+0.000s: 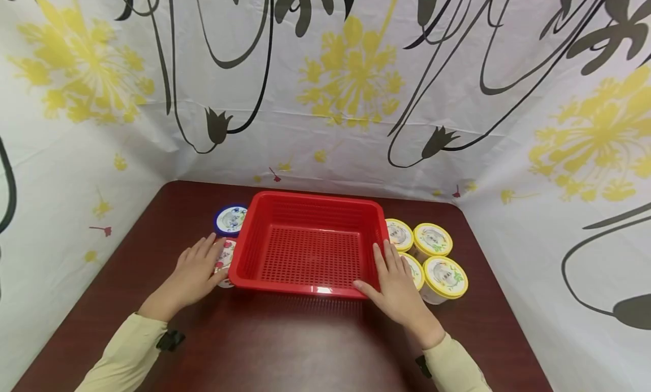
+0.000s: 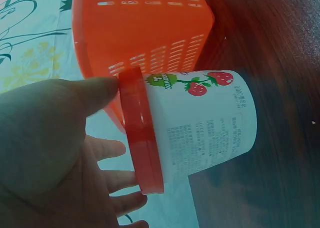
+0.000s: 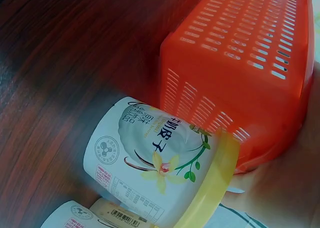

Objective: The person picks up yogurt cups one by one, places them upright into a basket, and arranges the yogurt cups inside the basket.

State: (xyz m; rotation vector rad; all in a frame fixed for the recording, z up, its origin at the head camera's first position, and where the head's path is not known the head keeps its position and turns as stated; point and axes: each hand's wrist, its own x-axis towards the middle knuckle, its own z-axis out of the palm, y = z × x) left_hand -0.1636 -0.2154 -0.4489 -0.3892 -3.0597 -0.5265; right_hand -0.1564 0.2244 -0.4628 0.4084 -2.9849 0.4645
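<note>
A red plastic basket with a slotted floor stands on the table, nothing in it. My left hand lies over a strawberry-printed tub with a red lid, beside the basket's left wall. In the left wrist view the thumb is at the lid's edge, the other fingers spread loosely. Along the basket's right rim rests my right hand, its fingers fairly straight and its thumb by the front corner. Close to that hand is a yellow-lidded tub with a vanilla flower print, next to the basket's right wall.
Behind the strawberry tub sits a blue-lidded tub. Several yellow-lidded tubs cluster right of the basket. The dark red-brown table is bordered by white patterned cloth at the back and both sides.
</note>
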